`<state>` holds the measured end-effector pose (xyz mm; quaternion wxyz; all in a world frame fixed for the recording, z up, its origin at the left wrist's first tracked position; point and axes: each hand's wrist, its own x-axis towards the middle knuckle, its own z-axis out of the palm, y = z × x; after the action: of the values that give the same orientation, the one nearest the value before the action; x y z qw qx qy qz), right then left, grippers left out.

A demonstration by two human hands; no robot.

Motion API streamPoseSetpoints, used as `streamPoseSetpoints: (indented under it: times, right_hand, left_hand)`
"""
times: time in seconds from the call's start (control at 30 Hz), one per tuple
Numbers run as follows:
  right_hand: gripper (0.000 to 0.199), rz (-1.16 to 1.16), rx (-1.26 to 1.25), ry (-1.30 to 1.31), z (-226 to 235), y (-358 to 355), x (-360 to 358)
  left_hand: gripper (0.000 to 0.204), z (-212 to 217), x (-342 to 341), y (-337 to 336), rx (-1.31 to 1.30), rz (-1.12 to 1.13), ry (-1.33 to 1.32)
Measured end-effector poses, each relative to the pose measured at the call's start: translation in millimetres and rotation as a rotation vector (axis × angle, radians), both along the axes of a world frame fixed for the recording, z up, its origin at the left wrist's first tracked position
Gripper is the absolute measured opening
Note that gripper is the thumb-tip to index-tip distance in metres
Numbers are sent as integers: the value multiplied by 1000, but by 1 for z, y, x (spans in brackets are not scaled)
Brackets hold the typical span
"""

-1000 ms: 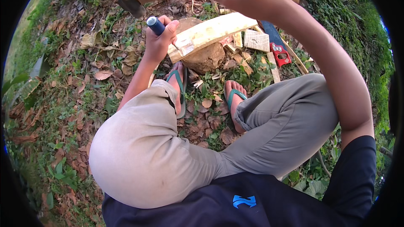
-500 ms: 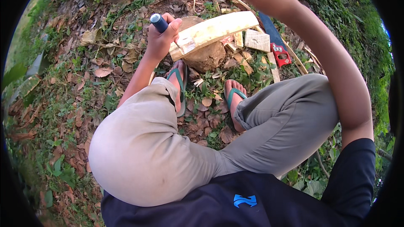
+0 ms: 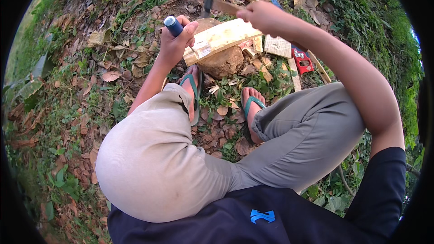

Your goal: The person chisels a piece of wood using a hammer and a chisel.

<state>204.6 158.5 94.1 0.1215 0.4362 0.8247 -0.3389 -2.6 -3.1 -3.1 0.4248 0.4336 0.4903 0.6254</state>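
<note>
Your right hand (image 3: 266, 19), gripping the hammer (image 3: 227, 7), has come nearer, the hammer's head shifting right. The chisel (image 3: 173, 26) lies left and near of that head, wrapped in your left hand (image 3: 173, 45), slanting near-right to the left end of the wood (image 3: 226, 35). The stump (image 3: 221, 63) supports it; leaves (image 3: 110, 76) surround, saw (image 3: 303, 60) right.

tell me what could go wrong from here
The hammer might miss the chisel and hit the left hand gripping it. The chisel could skid off the end of the board toward the left foot, bare-toed in its flip-flop. The board lies across a stump, so blows may shift it.
</note>
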Motion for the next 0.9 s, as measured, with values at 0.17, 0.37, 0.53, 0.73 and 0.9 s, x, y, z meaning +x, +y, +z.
streamPoseSetpoints:
  times: [0.17, 0.37, 0.53, 0.73, 0.9]
  right_hand:
    - [34, 176, 117, -172, -23, -11, 12]
    - [24, 442, 333, -166, 2, -34, 1]
    - [27, 338, 290, -160, -2, -27, -1]
    - [30, 287, 215, -236, -3, -25, -2]
    - [30, 264, 197, -209, 1, -25, 0]
  left_hand:
    - [28, 2, 9, 0, 18, 10, 30]
    - [30, 11, 14, -11, 53, -68, 367]
    - [29, 7, 10, -16, 132, -56, 296]
    - [33, 13, -24, 9, 216, 321, -310]
    - [31, 27, -26, 4, 330, 59, -183]
